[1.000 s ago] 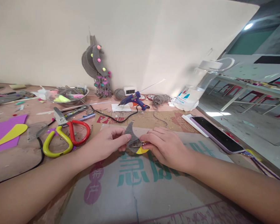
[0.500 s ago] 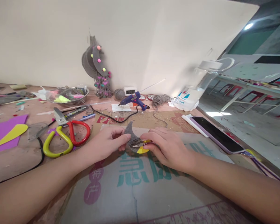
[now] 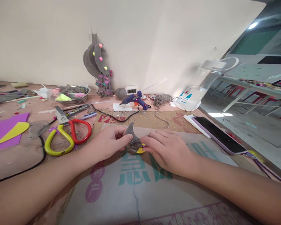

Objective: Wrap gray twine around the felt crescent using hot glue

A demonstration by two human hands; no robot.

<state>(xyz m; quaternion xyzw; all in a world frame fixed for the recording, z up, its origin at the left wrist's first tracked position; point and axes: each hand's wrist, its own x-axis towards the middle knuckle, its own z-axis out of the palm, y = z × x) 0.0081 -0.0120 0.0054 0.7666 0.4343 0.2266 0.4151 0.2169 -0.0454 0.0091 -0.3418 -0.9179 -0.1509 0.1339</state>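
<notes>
Grey, yarn-textured crescent piece, with a flat yellow patch showing at its lower end, is resting between both hands, over the pale printed sheet with green characters. The bare left hand is pinching its left edge; the bare right hand is pressing its fingertips around a small object (mostly hidden, so I cannot tell what). Close work at the lower edge seems to be occupying this step; the next move is probably calling for a steady left pinch.
</notes>
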